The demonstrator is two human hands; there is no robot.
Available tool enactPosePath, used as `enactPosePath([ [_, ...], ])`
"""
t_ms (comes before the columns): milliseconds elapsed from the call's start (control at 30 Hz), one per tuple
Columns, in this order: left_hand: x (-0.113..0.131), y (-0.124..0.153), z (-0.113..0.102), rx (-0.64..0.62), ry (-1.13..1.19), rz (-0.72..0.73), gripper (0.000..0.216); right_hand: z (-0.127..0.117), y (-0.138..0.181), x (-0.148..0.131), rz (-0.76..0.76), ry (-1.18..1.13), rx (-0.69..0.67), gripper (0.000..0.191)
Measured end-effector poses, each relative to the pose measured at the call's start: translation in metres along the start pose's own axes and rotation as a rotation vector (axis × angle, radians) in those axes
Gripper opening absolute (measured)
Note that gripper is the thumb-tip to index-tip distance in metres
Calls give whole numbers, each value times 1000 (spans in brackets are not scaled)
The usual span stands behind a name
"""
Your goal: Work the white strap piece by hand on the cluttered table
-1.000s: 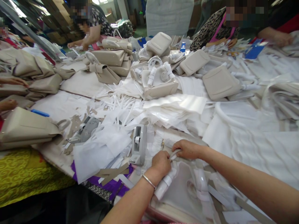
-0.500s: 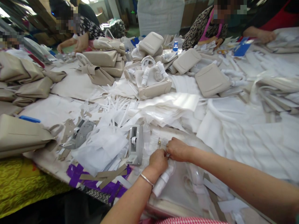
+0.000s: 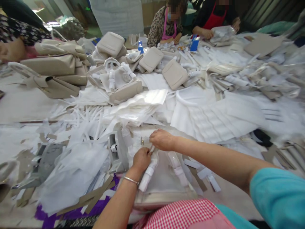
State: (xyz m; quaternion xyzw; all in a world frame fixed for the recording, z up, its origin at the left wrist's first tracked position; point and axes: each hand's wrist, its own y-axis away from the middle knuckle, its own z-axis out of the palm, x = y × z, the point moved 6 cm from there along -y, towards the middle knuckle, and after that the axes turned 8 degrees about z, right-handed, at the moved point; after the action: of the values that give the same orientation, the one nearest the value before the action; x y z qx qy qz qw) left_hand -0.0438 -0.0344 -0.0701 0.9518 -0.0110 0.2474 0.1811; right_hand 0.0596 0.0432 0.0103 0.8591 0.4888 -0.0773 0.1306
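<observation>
A pale handbag under a milky clear cover lies flat in front of me, its base toward my apron. White wrapping covers both handle ends, the left wrapped end and the right wrapped end. My left hand, with a bangle at the wrist, is closed around the handle just above the left wrapped end. Close by, my right hand pinches a pale stretch of the handle; its fingertips are partly hidden. A small brass-coloured metal piece shows beyond my left hand.
A grey tape dispenser stands left of my left hand; a second dispenser lies farther left. Thin white sheets and beige strips spread between them. White padding and several beige handbags lie beyond. Co-workers sit across the table.
The view has swung to the right, so the table's contents sit farther left. My right hand has drawn slightly up and away from my left, with a pale stretch now showing between them.
</observation>
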Motion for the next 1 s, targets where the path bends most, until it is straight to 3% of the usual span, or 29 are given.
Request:
enactPosePath([
  [100,1,-1,-1,27,-4,24,18,-36,60,46,230,-197,275,20],
  [167,0,-1,-1,41,13,34,17,-41,117,75,386,-316,358,23],
  [300,0,-3,-1,42,40,61,18,4,230,98,737,-380,319,21],
  [400,0,-5,-1,24,47,61,20,53,266,76,818,-384,223,21],
  [567,4,-3,-3,17,29,53,20,88,242,29,745,-127,84,17],
  [700,5,-1,-4,24,39,37,19,88,229,29,715,-35,24,12],
  [767,3,0,-5,32,48,26,18,75,233,41,802,-106,104,20],
  [867,-1,6,-5,43,66,1,18,41,222,51,869,-433,235,33],
  [933,-3,11,-6,48,83,-13,18,12,191,42,779,-628,261,36],
  [1000,-2,13,-5,53,108,-21,17,-18,148,21,627,-629,257,37],
])
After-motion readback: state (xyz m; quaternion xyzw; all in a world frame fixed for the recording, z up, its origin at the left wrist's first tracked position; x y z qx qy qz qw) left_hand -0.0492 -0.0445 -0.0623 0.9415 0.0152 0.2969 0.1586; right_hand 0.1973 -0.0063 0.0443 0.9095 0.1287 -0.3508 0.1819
